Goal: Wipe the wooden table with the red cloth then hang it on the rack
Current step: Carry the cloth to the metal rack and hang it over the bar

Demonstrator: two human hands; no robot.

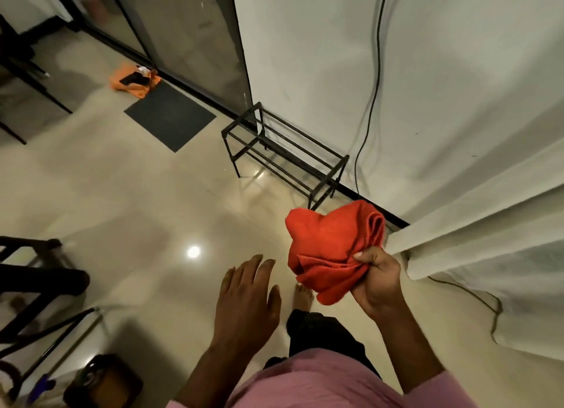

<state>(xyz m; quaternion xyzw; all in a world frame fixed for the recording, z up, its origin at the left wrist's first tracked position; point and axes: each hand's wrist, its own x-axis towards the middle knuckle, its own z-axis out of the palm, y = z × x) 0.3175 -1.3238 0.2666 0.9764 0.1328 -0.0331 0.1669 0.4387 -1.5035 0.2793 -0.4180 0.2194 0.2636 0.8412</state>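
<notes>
- The right hand point(377, 282) holds the bunched red cloth point(331, 248), its grip pinching the folds between thumb and fingers; most of the cloth bulges up and to the left of that grip.
- The left hand point(247, 300) hangs beside it, fingers spread and holding nothing, just left of the cloth without touching it.
- The black rack point(283, 151) stands on the floor point(137, 194) beyond the cloth, against the white curtain point(457, 102).

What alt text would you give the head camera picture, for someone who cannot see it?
A person's right hand holds a bunched red cloth above a shiny tiled floor, the empty left hand spread open beside it. Ahead, a bare black metal rack stands against a white wall, with a white curtain at right.
</notes>
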